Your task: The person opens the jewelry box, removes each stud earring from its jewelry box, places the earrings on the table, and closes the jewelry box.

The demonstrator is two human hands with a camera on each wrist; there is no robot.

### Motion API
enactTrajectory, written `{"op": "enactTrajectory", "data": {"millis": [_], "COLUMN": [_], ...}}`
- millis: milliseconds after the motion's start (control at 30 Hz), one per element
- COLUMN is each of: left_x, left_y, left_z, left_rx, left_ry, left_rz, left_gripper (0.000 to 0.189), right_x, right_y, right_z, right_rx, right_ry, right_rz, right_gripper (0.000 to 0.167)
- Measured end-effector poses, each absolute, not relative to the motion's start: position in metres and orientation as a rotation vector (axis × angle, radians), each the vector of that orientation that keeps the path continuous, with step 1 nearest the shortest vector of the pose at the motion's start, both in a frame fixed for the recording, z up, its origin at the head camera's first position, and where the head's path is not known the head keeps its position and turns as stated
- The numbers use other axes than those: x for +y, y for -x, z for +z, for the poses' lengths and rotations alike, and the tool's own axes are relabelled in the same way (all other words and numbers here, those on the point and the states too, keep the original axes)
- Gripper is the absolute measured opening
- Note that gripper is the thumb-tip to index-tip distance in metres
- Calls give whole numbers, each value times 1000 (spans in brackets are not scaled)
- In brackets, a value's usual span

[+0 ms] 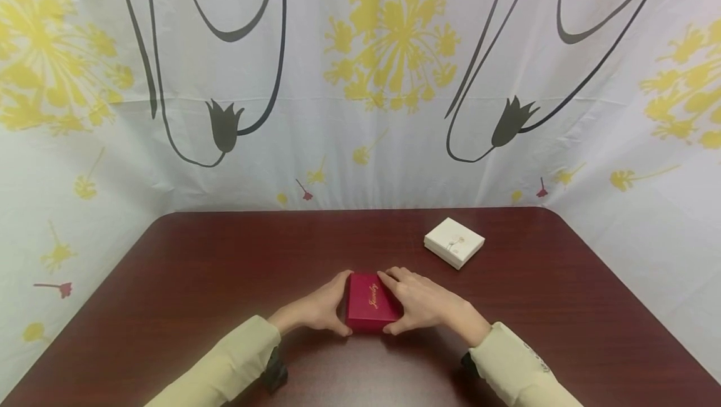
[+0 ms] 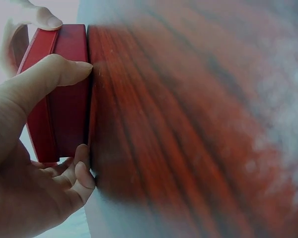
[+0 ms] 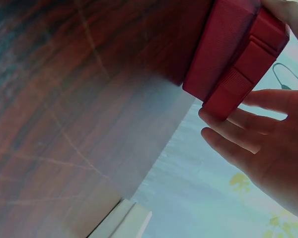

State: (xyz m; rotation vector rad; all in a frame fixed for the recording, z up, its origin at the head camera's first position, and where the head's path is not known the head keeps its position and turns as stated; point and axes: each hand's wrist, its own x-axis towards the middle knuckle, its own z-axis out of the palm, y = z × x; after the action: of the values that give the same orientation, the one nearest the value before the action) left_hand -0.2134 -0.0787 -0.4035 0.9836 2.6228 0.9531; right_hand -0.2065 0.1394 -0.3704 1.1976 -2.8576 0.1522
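A small red jewelry box (image 1: pixel 368 300) with gold lettering on its lid sits closed on the table in front of me. My left hand (image 1: pixel 322 307) holds its left side, the thumb against the near face and the fingers round the far end. On the right side my right hand (image 1: pixel 419 300) grips the lid, with its thumb at the near corner and fingers at the far edge. The left wrist view shows the seam between lid and base on the box (image 2: pixel 69 114). A raised band crosses the side of the box (image 3: pixel 238 69) in the right wrist view.
A flat white box (image 1: pixel 454 243) with a small flower print lies farther back on the right. The dark reddish-brown wooden table (image 1: pixel 225 257) ends at a white curtain (image 1: pixel 360 169) patterned with yellow and grey flowers.
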Motion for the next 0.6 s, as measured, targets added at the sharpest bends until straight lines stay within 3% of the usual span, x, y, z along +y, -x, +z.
{"op": "enactTrajectory", "data": {"millis": [600], "left_x": [-79], "left_y": [214], "left_z": [-405], "left_rx": [2622], "left_ry": [-980], "left_rz": [982], "left_gripper": [92], "right_x": [140], "right_y": [208], "right_z": [-372], "right_rx": [-2852], "right_ry": [-1203], "right_rz": [197], "right_gripper": [84]}}
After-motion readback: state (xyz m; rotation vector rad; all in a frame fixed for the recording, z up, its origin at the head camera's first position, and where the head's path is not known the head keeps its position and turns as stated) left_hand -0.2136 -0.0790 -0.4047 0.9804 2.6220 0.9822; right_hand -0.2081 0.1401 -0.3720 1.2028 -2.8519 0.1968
